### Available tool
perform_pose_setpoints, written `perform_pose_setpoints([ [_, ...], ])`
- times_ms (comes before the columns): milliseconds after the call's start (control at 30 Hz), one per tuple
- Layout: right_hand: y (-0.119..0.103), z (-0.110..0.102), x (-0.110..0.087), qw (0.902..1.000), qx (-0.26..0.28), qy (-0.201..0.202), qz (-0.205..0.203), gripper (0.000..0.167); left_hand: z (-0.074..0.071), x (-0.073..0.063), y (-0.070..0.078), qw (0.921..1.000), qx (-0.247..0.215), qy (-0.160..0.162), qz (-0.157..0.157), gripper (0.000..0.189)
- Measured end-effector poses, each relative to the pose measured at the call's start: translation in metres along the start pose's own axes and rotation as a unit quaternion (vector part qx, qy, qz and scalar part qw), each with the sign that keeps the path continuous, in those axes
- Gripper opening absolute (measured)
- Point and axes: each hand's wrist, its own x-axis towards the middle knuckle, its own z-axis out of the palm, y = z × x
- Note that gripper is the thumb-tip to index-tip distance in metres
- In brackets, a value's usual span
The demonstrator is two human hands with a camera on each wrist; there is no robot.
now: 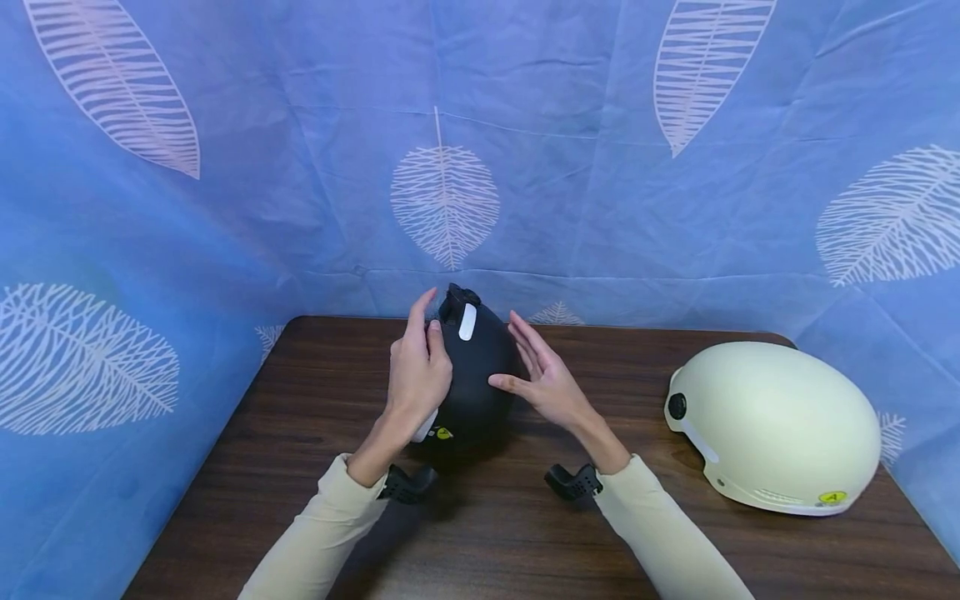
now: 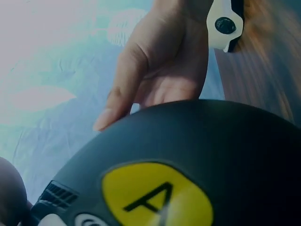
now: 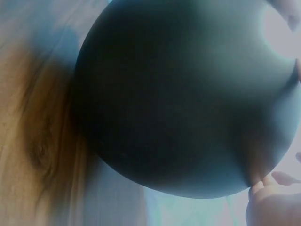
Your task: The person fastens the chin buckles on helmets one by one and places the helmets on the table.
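Observation:
A matte black helmet is tipped on its side between my hands, over the brown table. It carries a white strip near its top end and a yellow sticker marked "A" low on the shell. My left hand grips its left edge, thumb over the shell and fingers going out of sight behind the rim. On the other side my right hand has its fingers spread and fairly straight, with the thumb tip at the shell. In the right wrist view the dark shell takes up most of the picture.
A cream helmet sits on the right side of the dark wood table. Blue cloth with white leaf prints hangs behind and along both sides. Black bands with camera mounts are on both wrists.

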Motion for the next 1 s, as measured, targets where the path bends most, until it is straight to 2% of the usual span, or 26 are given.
perform_pose_setpoints([
  [200,0.004,0.004,0.001,1.0,-0.001,0.002,-0.008,0.088,-0.005,0.002,-0.006,0.9991,-0.021,0.037,-0.01,0.043],
  [367,0.013,0.002,-0.003,0.9998,0.0,0.006,0.021,0.085,-0.011,0.006,-0.012,0.9947,-0.058,0.079,-0.033,0.043],
  [533,0.027,0.002,-0.004,0.9977,0.034,-0.027,0.052,0.09,-0.013,0.009,-0.019,0.9892,-0.087,0.109,-0.045,0.042],
  [833,0.038,0.0,-0.004,0.9951,0.063,-0.04,0.065,0.097,-0.018,0.015,-0.02,0.9817,-0.123,0.138,-0.046,0.039],
  [1000,0.045,0.0,-0.004,0.9894,0.105,-0.08,0.061,0.111,-0.02,0.017,-0.015,0.9778,-0.136,0.145,-0.065,0.038],
])
